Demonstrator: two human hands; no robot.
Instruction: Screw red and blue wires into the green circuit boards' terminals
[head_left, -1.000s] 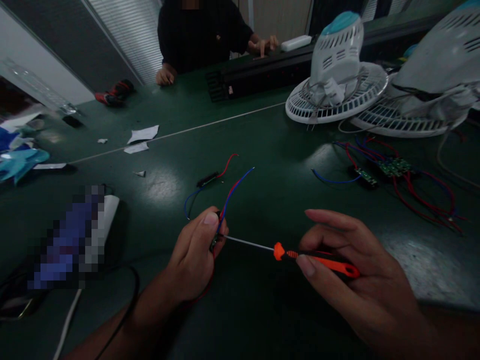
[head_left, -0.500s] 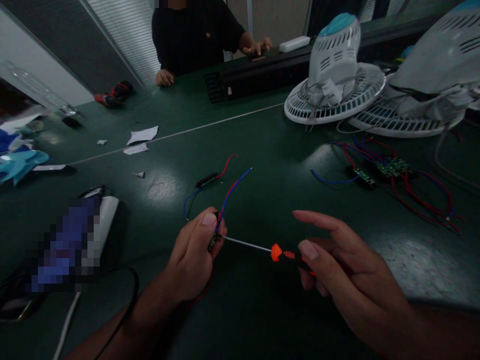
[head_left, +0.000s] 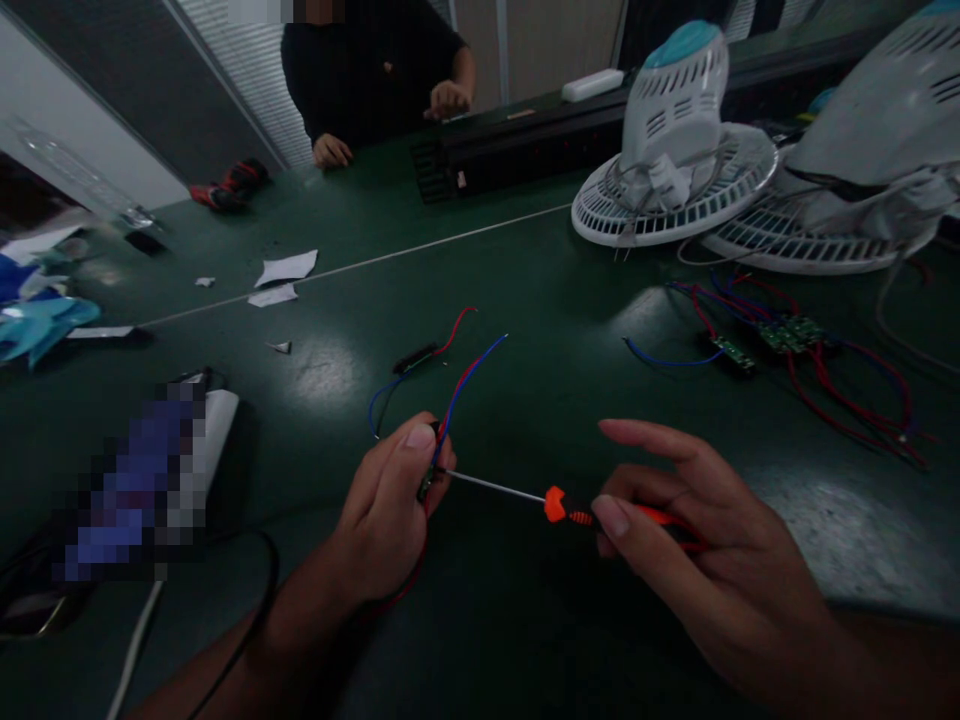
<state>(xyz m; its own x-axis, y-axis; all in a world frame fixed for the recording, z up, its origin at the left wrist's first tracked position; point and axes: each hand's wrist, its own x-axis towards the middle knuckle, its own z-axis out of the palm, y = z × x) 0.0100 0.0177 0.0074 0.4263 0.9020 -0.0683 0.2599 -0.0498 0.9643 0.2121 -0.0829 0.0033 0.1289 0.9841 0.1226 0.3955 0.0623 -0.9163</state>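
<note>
My left hand (head_left: 394,510) is closed around a small circuit board (head_left: 427,484), of which only an edge shows between thumb and fingers. Red and blue wires (head_left: 466,378) rise from the board, and a red one hangs below. In my right hand (head_left: 697,560) is a screwdriver (head_left: 556,504) with an orange and black handle, held between thumb and fingers while the index finger sticks out. Its thin metal shaft points left, and the tip meets the board's edge at my left fingers. Just beyond lies another dark circuit board (head_left: 415,358) with one red and one blue wire.
Wired green boards (head_left: 787,333) lie at the right, below two white fans (head_left: 675,190). A long black case (head_left: 525,155) stands at the back, near a person (head_left: 367,80) in black. Paper scraps (head_left: 287,268) and a blurred-out device (head_left: 142,480) are on the left.
The screwdriver handle has turned in my right hand, whose fingers have shifted slightly right. My left hand stays nearly still. The person opposite has drawn one hand back from the black case's top.
</note>
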